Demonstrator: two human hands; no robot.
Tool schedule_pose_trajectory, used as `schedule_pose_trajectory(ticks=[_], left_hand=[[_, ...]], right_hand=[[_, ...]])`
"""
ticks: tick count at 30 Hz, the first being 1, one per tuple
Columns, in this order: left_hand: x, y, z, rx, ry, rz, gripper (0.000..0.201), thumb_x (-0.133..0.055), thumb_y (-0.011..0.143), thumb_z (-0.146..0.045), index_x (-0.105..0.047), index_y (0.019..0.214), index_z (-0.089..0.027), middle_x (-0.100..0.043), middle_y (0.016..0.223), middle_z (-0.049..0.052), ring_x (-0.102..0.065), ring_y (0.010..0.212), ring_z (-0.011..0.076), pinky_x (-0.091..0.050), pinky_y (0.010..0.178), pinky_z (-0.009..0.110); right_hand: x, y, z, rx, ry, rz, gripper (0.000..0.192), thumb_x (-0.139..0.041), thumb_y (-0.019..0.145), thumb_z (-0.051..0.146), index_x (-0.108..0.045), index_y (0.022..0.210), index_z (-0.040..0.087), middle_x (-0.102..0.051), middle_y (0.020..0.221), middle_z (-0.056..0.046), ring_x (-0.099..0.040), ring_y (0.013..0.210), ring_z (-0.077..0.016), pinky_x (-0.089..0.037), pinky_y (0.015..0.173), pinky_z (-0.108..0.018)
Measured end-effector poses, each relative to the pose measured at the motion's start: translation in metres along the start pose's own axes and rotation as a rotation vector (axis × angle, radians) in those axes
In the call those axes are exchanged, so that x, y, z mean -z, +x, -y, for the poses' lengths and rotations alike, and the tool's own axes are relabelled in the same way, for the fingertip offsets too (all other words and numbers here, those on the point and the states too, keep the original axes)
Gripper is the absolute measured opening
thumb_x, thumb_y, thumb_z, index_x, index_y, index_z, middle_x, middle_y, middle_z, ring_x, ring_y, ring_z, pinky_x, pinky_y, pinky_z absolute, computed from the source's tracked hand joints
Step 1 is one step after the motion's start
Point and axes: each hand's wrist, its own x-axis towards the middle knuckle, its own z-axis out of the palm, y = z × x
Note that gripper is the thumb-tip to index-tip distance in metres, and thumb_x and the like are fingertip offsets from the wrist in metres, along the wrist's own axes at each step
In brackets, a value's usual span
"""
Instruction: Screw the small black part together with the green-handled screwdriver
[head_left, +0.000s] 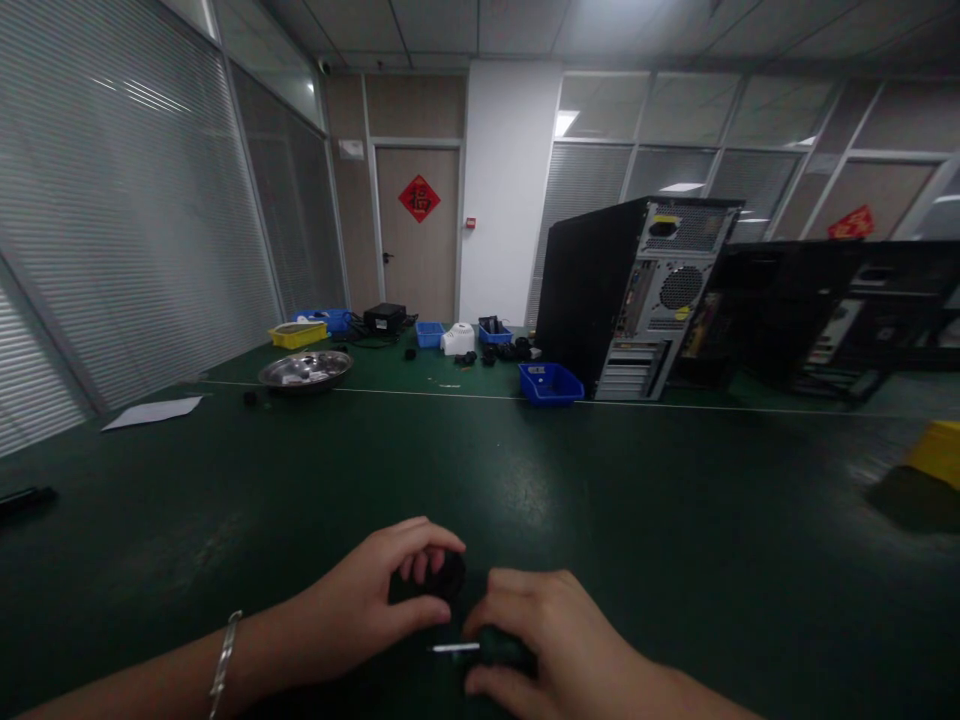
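Both hands rest low on the green table [480,470], close to the front edge. My left hand [379,590] curls its fingers around a small black part [442,577]. Beside it my right hand [551,635] grips a screwdriver [480,648] by its dark handle; the thin silver shaft points left, toward the black part. A silver bracelet [223,655] circles my left wrist. What the black part is I cannot tell; the fingers hide most of it.
A black computer tower [622,300] stands at the back right, with a blue bin [551,383] before it and more open cases [825,310] beyond. A steel bowl [305,369], a paper sheet [154,411], yellow and blue bins lie back left. A yellow box [937,452] sits far right.
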Motion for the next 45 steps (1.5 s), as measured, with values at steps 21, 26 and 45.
schedule_pose_trajectory(ticks=[21,26,45], left_hand=[[-0.023,0.009,0.003,0.033,-0.851,0.026,0.039,-0.078,0.069,-0.011,-0.061,0.103,-0.020,-0.066,0.086,0.000,-0.063,0.067,0.0111,-0.049,0.059,0.023],[-0.021,0.009,0.005,0.024,-0.919,0.054,0.034,-0.075,0.078,-0.022,-0.063,0.109,-0.018,-0.067,0.084,0.002,-0.068,0.066,0.0145,-0.053,0.059,0.025],[-0.024,0.001,-0.001,0.099,-1.006,0.254,0.044,-0.076,0.077,-0.036,-0.064,0.115,-0.018,-0.064,0.086,0.004,-0.062,0.067,0.0114,-0.049,0.064,0.024]], right_hand=[[-0.005,0.000,0.003,0.073,0.239,-0.477,0.017,-0.058,0.079,0.002,-0.064,0.081,0.017,-0.064,0.077,-0.002,-0.061,0.070,-0.0143,-0.045,0.064,-0.022],[-0.002,-0.003,0.003,0.138,0.241,-0.534,0.017,-0.056,0.081,0.002,-0.063,0.085,0.018,-0.063,0.080,-0.002,-0.062,0.073,-0.0147,-0.047,0.066,-0.022],[0.007,-0.004,0.000,0.534,-0.257,-0.442,0.029,-0.037,0.102,0.022,-0.064,0.105,0.013,-0.074,0.092,-0.010,-0.066,0.072,-0.0172,-0.050,0.063,-0.026]])
